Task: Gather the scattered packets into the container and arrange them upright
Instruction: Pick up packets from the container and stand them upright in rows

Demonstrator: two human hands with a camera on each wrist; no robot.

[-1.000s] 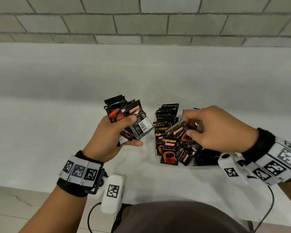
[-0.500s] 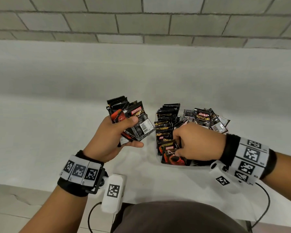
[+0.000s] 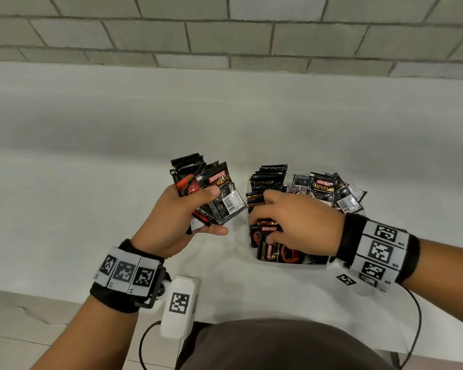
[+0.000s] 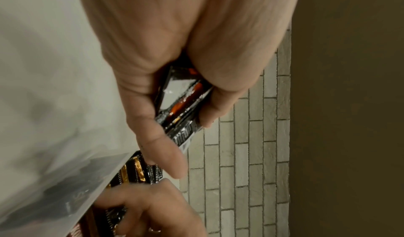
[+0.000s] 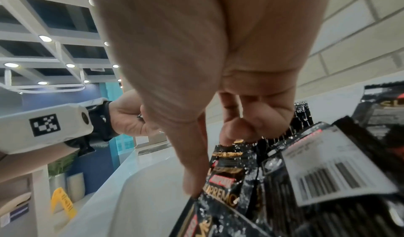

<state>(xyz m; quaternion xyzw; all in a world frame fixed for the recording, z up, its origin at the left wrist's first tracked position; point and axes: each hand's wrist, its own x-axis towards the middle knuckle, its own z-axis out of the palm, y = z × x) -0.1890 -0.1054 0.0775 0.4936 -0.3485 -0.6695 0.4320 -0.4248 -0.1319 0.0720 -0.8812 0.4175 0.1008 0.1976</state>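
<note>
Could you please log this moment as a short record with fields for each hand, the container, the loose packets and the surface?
left hand: left hand grips a fanned bundle of Kopiko Supremo packets, held up beside the container
right hand: right hand reaches into the container, fingers on the front upright packets
container: white container on the counter, a row of packets standing upright along its left side
loose packets: loose packets piled at the container's far right, lying tilted
surface: white counter below a grey brick wall
</note>
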